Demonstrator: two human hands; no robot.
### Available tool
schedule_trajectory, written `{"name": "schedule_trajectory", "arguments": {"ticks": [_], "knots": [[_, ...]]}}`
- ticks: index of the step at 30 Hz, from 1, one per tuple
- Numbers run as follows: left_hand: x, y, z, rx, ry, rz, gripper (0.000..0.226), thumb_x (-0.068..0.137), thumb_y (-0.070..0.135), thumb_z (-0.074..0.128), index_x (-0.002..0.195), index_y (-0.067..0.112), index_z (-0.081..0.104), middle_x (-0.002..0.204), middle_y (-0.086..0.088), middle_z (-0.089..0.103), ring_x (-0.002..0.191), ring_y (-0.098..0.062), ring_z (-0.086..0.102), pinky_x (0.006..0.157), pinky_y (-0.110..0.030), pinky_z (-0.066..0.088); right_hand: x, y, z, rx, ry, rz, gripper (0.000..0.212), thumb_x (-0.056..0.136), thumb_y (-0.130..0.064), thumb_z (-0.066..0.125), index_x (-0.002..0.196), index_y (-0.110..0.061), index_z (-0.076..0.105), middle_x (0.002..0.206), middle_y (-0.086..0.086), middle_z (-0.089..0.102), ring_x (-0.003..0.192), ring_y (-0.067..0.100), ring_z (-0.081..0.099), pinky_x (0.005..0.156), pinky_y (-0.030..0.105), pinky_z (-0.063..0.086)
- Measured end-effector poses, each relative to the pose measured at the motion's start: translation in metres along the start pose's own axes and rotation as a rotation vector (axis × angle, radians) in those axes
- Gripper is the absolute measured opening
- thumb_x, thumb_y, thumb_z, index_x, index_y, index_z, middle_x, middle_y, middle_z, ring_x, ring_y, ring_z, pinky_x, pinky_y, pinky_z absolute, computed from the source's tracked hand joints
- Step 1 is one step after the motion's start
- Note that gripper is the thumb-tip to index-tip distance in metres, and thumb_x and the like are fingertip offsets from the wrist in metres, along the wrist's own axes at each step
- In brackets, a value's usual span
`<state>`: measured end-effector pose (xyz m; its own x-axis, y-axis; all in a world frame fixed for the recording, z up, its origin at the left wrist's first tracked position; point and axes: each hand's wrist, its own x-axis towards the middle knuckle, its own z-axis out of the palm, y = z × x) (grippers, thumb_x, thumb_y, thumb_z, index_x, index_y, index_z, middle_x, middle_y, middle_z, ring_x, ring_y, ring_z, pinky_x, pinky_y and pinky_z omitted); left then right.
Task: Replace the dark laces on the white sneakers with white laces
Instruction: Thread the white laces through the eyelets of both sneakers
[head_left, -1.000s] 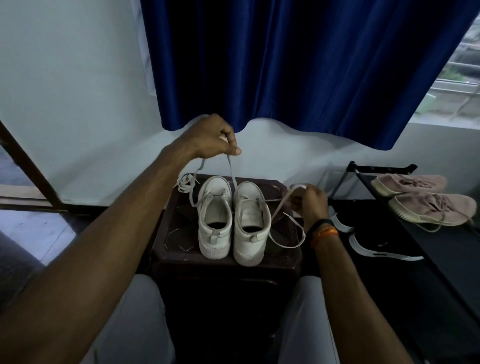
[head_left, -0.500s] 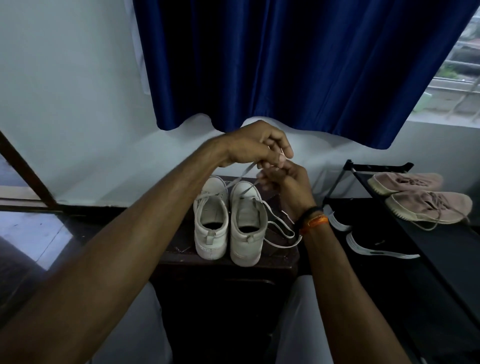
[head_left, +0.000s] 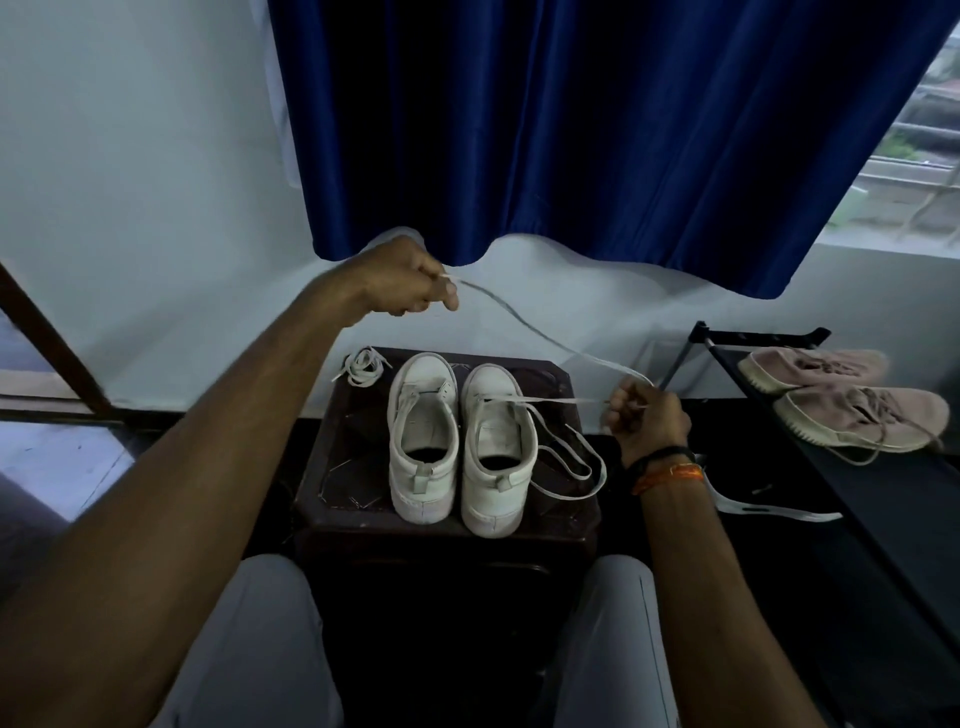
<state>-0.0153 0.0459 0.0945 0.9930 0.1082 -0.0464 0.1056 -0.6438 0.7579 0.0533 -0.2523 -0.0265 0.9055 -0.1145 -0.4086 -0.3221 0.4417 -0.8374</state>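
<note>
Left hand: the left hand (head_left: 402, 278), raised at 11 o'clock of the shoes, pinches the flat white lace (head_left: 524, 322).
Right hand: the right hand (head_left: 647, 418), at 3 o'clock, fingers curled, grips the same lace.
Sneakers: the pair of white leather sneakers (head_left: 462, 441) stands on the dark brown wooden stool (head_left: 343, 467); the lace enters the right shoe's front eyelets.

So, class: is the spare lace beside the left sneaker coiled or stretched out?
Coiled. The spare lace lies in a small looped bundle on the stool.

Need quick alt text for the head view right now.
Both hands, left hand raised and right hand low, pinch a white lace threaded through the right sneaker. The sneaker pair sits on a dark stool.
</note>
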Motion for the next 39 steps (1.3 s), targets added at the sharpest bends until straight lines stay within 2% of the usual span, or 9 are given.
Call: {"name": "schedule_trajectory", "arguments": {"ticks": [4,11,16,21,24,27,30,34,39], "knots": [[-0.001,-0.003,0.009,-0.15,-0.107,0.0,0.027,0.104,0.023,0.055,0.101,0.007,0.077,0.057,0.005,0.031,0.053,-0.008,0.03,0.051,-0.02,0.033,-0.001,0.002,0.0,-0.104,0.004,-0.017,0.017,0.094,-0.002,0.051,0.082,-0.001,0.064,0.06,0.008,0.063,0.045,0.014,0.058,0.043,0.021,0.047],[0.008,-0.021,0.075,0.134,-0.261,-0.052,0.015,0.087,0.028,0.078,0.09,0.013,0.076,0.085,0.001,0.075,0.075,-0.012,0.065,0.071,-0.03,0.052,-0.002,0.006,0.004,-0.461,-0.175,-0.165,0.014,0.084,-0.017,0.071,0.091,-0.005,0.075,0.07,0.006,0.072,0.066,0.016,0.058,0.058,0.028,0.043],[0.013,-0.042,0.095,0.039,-0.178,-0.18,0.01,0.083,0.018,0.079,0.085,0.008,0.078,0.082,-0.004,0.077,0.084,-0.019,0.075,0.09,-0.04,0.06,-0.016,0.009,0.018,-0.564,-0.407,-0.26,0.018,0.088,-0.015,0.074,0.09,0.002,0.071,0.057,0.006,0.058,0.052,0.018,0.053,0.05,0.025,0.043],[0.009,-0.044,0.095,0.083,-0.124,-0.205,0.019,0.077,0.019,0.085,0.091,0.01,0.076,0.086,0.001,0.075,0.086,-0.014,0.07,0.079,-0.028,0.056,-0.018,0.024,0.029,-0.771,-0.503,-0.315,0.027,0.078,-0.027,0.085,0.095,-0.011,0.072,0.074,0.005,0.072,0.053,0.019,0.06,0.05,0.028,0.048],[0.009,-0.046,0.101,0.146,-0.092,-0.216,0.037,0.07,0.036,0.091,0.092,0.012,0.074,0.09,-0.001,0.075,0.087,-0.016,0.069,0.081,-0.032,0.056,-0.015,0.04,0.035,-0.988,-0.499,-0.471,0.032,0.072,-0.048,0.08,0.096,-0.026,0.075,0.086,-0.005,0.076,0.076,0.014,0.071,0.067,0.033,0.057],[0.01,-0.048,0.107,0.198,-0.066,-0.209,0.042,0.067,0.042,0.091,0.091,0.014,0.072,0.085,0.003,0.072,0.083,-0.014,0.066,0.073,-0.029,0.053,-0.017,0.046,0.045,-1.085,-0.462,-0.539,0.022,0.078,-0.038,0.078,0.098,-0.029,0.079,0.095,-0.008,0.076,0.089,0.011,0.069,0.081,0.032,0.056],[0.01,-0.05,0.109,0.186,-0.065,-0.187,0.037,0.07,0.04,0.09,0.09,0.013,0.072,0.076,0.006,0.066,0.07,-0.009,0.059,0.06,-0.022,0.044,-0.022,0.047,0.052,-1.223,-0.442,-0.581,0.013,0.081,-0.034,0.076,0.088,-0.025,0.08,0.081,-0.002,0.074,0.083,0.016,0.067,0.069,0.027,0.045],[0.009,-0.052,0.11,0.132,-0.074,-0.207,0.045,0.071,0.049,0.087,0.092,0.012,0.074,0.084,0.004,0.069,0.075,-0.008,0.061,0.067,-0.025,0.048,-0.019,0.05,0.057,-1.228,-0.28,-0.644,0.01,0.078,-0.026,0.072,0.068,-0.024,0.071,0.062,-0.003,0.062,0.073,0.024,0.063,0.061,0.025,0.036],[0.012,-0.051,0.114,0.099,-0.095,-0.259,0.055,0.062,0.061,0.087,0.086,0.016,0.067,0.092,-0.001,0.072,0.089,-0.018,0.066,0.078,-0.039,0.053,-0.008,0.05,0.052,-1.056,-0.284,-0.376,0.034,0.083,-0.022,0.071,0.051,-0.02,0.058,0.052,-0.004,0.055,0.062,0.02,0.053,0.059,0.028,0.038]]}}
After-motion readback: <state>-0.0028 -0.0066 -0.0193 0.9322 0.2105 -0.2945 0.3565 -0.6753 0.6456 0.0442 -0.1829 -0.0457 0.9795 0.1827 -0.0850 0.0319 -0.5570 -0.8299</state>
